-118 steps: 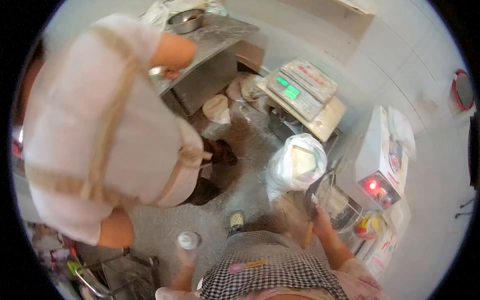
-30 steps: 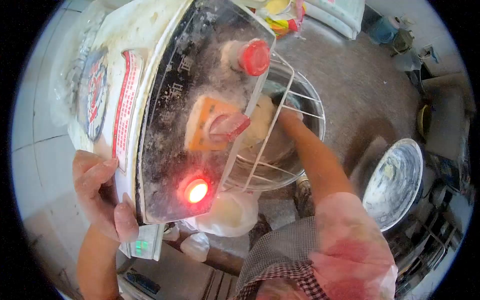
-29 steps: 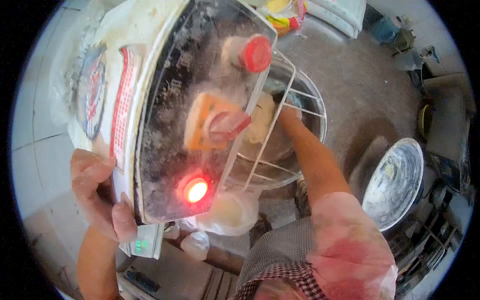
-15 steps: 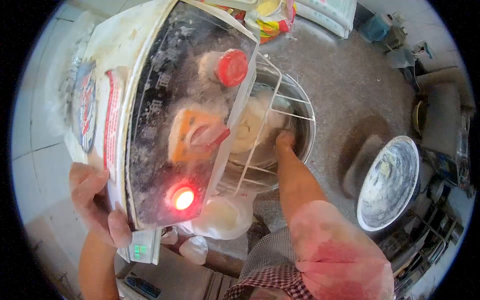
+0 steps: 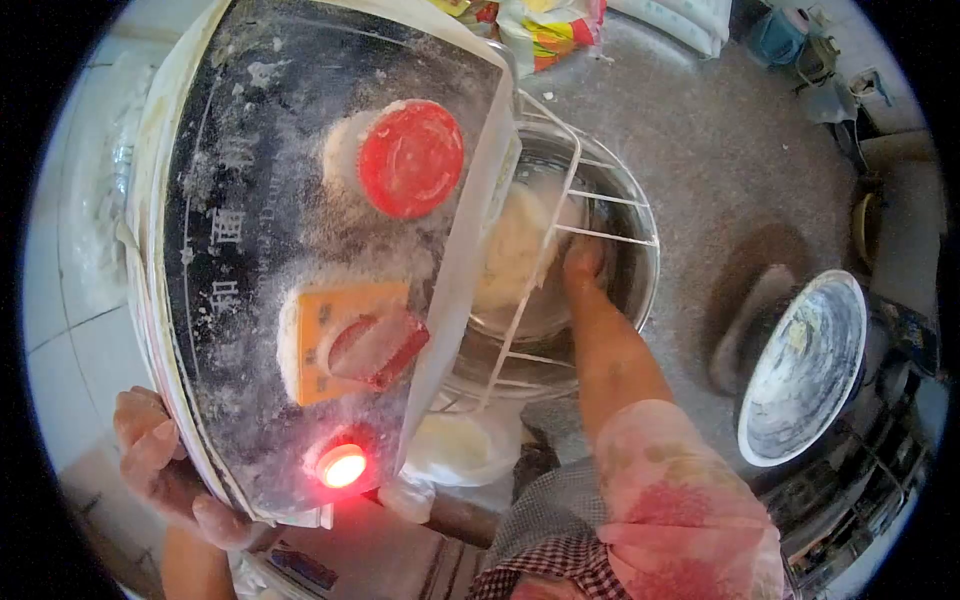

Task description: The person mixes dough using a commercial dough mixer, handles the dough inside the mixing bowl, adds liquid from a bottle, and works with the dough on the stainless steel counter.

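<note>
- Head view: nearest is the dark control panel of the mixer [image 5: 230, 400], dusted with white powder; it carries a red button [image 5: 412, 158], a red knob [image 5: 375, 350] and a lit red lamp [image 5: 342, 466].
- At the mixer's lower corner is the left hand [image 5: 172, 475], half bent, thumb and fingers apart along the edge; how firmly it holds, I cannot tell.
- Beyond the panel, the pale dough [image 5: 510, 260] lies in the metal bowl [image 5: 622, 290], partly behind the white wire guard [image 5: 610, 236].
- Right hand [image 5: 583, 265] is inside the bowl, just beside the dough; its fingers are partly hidden, so I cannot tell how open it is or whether it has hold of anything.
- Near the bowl, a white bag [image 5: 455, 450] stands low.
- Farther, a powdery basin [image 5: 805, 370] is tilted above the grey floor [image 5: 700, 150]; at the far side lie colourful packaging [image 5: 550, 30] and white sacks [image 5: 685, 20]. At left are pale wall tiles [image 5: 80, 350].
- Compared with half a second ago, the panel looks larger and the left hand lower in view; the lamp remains lit.
</note>
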Available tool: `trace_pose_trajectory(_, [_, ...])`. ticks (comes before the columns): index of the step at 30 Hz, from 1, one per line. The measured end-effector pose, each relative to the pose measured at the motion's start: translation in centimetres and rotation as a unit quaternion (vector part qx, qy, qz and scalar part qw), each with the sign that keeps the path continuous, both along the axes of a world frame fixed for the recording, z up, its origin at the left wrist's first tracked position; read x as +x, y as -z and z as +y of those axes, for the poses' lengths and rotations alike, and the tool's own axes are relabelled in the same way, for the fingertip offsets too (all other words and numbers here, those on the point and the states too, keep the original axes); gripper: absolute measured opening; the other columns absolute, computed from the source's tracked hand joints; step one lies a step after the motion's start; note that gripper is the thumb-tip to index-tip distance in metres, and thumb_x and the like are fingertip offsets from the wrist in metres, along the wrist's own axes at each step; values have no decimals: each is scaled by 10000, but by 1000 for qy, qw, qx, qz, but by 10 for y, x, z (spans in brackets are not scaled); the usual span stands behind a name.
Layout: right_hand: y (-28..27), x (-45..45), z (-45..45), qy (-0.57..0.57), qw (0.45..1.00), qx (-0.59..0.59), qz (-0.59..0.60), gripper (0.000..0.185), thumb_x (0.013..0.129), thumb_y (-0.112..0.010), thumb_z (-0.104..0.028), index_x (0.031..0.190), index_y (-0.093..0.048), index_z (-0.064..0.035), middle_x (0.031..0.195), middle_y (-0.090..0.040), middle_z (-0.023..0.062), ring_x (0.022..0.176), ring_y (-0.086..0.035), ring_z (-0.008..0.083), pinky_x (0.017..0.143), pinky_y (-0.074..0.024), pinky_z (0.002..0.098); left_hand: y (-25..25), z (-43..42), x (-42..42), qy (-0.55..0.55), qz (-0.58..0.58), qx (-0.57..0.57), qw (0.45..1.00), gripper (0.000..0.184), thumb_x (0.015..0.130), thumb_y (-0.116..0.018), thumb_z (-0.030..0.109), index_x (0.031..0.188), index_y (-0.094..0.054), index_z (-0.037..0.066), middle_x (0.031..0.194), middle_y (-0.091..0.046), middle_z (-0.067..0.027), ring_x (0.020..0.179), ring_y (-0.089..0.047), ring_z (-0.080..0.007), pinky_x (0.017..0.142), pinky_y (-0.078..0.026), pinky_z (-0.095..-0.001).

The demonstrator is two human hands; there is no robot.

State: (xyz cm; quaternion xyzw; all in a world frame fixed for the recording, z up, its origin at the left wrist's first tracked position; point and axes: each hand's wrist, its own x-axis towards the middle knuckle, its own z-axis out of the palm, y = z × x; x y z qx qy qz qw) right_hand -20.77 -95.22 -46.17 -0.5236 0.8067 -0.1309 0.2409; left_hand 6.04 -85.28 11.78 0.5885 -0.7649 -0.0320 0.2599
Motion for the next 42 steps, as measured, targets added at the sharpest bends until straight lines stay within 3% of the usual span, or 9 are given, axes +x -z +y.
trace_pose_trajectory(4, [-27, 6, -7, 73, 987, -109, -93, 303, 854, -397, -177, 1049, -560, -14, 1099, -551, 176, 1019, -519, 315, 832, -410, 385, -5, 2, 3, 2, -17, 25, 1000, 481, 788, -459, 446, 1098, -426, 79, 732, -332, -40, 683, -315, -164, 586, -262, -311])
trace_pose_trajectory(7, [56, -6, -27, -180, 952, 30, 244, 264, 842, -413, -168, 991, -586, -37, 1087, -559, 165, 1013, -527, 282, 823, -415, 380, -6, 0, 3, 10, -24, 29, 999, 489, 791, -458, 449, 1116, -423, 86, 732, -326, -35, 685, -314, -161, 586, -267, -308])
trace_pose_trajectory(13, [6, 8, -33, 42, 995, 41, -85, 279, 813, -495, -269, 865, -603, -17, 928, -607, 182, 876, -578, 320, 767, -437, 418, -4, 0, 2, 16, 1, 26, 1000, 481, 801, -442, 446, 1108, -422, 76, 732, -324, -31, 685, -316, -155, 593, -275, -298])
trace_pose_trajectory(16, [38, 5, -30, -46, 998, 4, 43, 285, 823, -490, -282, 863, -610, -26, 883, -615, 182, 821, -591, 329, 736, -450, 417, -3, -1, 0, 16, -4, 17, 1000, 479, 798, -440, 437, 1094, -424, 60, 734, -328, -33, 684, -318, -155, 594, -276, -300])
trace_pose_trajectory(22, [6, 17, -28, 75, 993, 16, -92, 296, 821, -498, -299, 846, -616, -28, 915, -596, 212, 855, -577, 344, 721, -460, 402, -4, -3, 2, 24, -28, 9, 999, 493, 780, -441, 429, 1086, -431, 43, 707, -333, -30, 662, -314, -150, 592, -266, -313])
trace_pose_trajectory(25, [36, 5, -42, -204, 967, -111, 109, 284, 818, -491, -286, 834, -618, -33, 877, -588, 214, 831, -576, 343, 697, -464, 406, -4, -2, 3, 20, -32, 9, 999, 509, 776, -439, 431, 1099, -435, 38, 688, -328, -21, 653, -310, -147, 590, -261, -313])
trace_pose_trajectory(28, [5, 19, -44, -3, 997, -82, -15, 270, 824, -464, -259, 830, -624, -42, 825, -580, 206, 796, -577, 339, 683, -467, 409, -6, 0, 6, 18, -37, 17, 999, 521, 776, -437, 434, 1106, -443, 30, 677, -323, -15, 648, -307, -145, 587, -257, -309])
trace_pose_trajectory(34, [50, 0, -39, -258, 943, -44, 206, 249, 834, -438, -218, 817, -636, -67, 798, -597, 204, 771, -592, 331, 622, -474, 424, -3, -1, 6, 22, -30, 14, 999, 523, 783, -426, 439, 1092, -451, 18, 678, -317, -13, 645, -303, -141, 587, -254, -304])
trace_pose_trajectory(42, [32, 10, -40, -273, 920, 102, 262, 169, 797, -480, -158, 809, -644, -121, 881, -623, 126, 779, -611, 253, 611, -485, 377, -4, 1, 5, 18, -34, 13, 999, 534, 779, -435, 444, 1090, -444, 11, 687, -329, -20, 657, -307, -143, 591, -256, -310])
